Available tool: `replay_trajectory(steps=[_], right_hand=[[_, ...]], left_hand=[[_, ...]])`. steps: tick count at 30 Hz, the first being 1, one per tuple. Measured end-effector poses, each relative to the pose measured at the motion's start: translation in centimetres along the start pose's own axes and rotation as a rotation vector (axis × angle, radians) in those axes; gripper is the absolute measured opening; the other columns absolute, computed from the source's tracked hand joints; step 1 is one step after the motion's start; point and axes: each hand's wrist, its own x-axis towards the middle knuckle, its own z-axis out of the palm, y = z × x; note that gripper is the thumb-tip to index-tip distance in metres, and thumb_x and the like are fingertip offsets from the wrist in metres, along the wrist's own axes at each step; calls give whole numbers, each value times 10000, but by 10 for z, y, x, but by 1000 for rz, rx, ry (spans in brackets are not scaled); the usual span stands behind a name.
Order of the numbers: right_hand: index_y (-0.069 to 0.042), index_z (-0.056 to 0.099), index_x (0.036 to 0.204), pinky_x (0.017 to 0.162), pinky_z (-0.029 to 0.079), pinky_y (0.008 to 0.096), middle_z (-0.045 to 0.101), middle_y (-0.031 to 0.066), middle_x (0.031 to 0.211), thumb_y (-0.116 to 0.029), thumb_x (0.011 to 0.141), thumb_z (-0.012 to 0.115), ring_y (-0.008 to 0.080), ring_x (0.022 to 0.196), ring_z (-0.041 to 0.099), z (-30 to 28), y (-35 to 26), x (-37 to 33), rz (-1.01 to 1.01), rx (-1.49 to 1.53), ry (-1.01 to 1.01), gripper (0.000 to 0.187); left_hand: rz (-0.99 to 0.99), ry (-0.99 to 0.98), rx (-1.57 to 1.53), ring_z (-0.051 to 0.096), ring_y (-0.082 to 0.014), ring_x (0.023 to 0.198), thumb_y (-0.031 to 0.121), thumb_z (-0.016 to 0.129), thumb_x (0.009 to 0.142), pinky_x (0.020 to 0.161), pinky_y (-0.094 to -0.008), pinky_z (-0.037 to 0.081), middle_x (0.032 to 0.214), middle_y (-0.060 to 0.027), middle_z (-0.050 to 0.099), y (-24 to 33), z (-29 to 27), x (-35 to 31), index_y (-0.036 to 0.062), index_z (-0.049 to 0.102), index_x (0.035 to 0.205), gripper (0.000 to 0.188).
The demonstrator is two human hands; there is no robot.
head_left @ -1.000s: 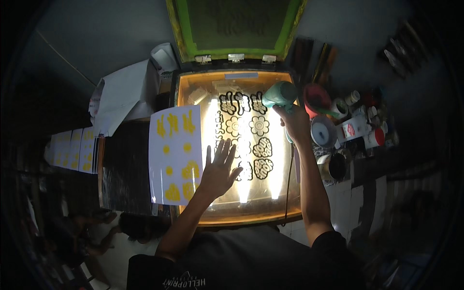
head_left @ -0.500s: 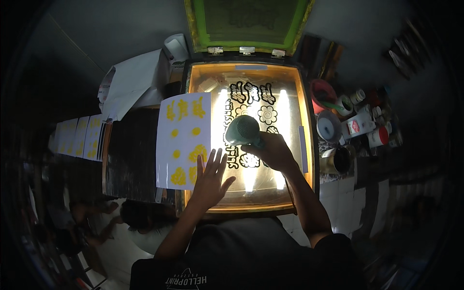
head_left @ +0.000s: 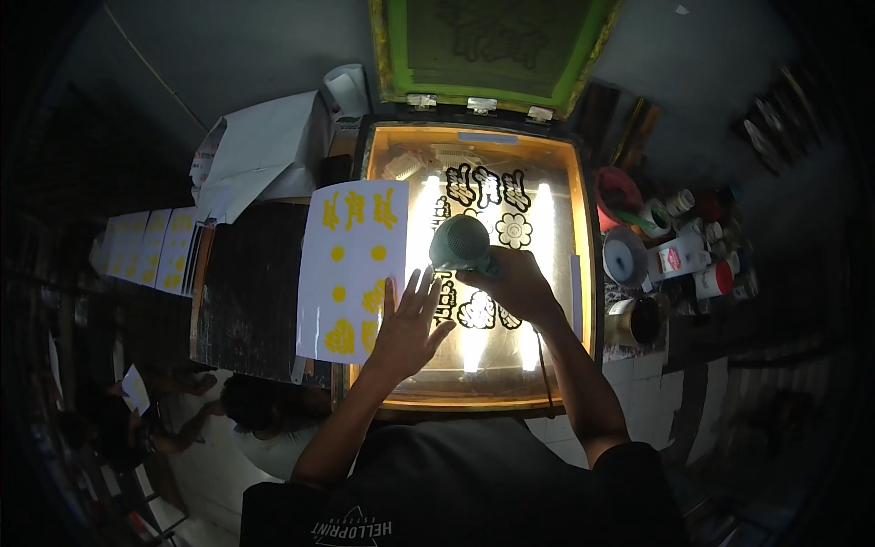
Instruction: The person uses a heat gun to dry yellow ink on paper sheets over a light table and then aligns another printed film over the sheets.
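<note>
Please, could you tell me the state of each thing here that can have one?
Right hand: closed around the dryer's handle
Left hand: open, fingers spread, palm down
Hair dryer: held; running or not, cannot tell
Light table: lit
Green screen: raised on its hinges
Sheet: printed yellow, partly over the light table
Paper wrapping: creased
</note>
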Motion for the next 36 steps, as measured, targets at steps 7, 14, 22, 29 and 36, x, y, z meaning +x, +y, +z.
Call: replay_trajectory(steps=[7,14,22,29,36], right_hand=[[-27,773,1083,678,548,342,750,105,781,-381,896,811,168,693,710,2,10,43,-176,34,209,402],[-41,774,1066,662,538,353,746,86,762,-435,900,798,175,667,701,2,5,72,24,162,201,429],[-23,760,996,638,522,356,694,86,689,-435,902,792,164,620,665,13,15,128,-169,149,430,424],[-20,772,1035,665,553,366,721,89,716,-423,887,798,185,661,711,4,30,158,-130,62,442,430],[-20,746,931,574,491,318,660,30,657,-349,899,808,107,577,626,-39,61,123,113,296,507,336]], left_hand=[[11,6,-66,219,-351,1587,463,545,1056,1279,-625,78,1650,-232,343,-1,1,16,-53,385,1553,733],[35,11,-34,203,-330,1592,488,515,1063,1281,-618,67,1665,-216,323,-7,11,33,-51,368,1566,752],[39,34,62,185,-311,1600,509,497,1065,1283,-620,82,1681,-192,308,-26,16,69,-37,356,1578,762],[49,69,72,177,-294,1603,524,477,1071,1279,-623,70,1689,-189,286,-35,17,94,-25,379,1576,753],[16,-7,166,137,-301,1614,579,401,1076,1289,-608,41,1716,-184,222,-51,18,138,-2,250,1632,818]])
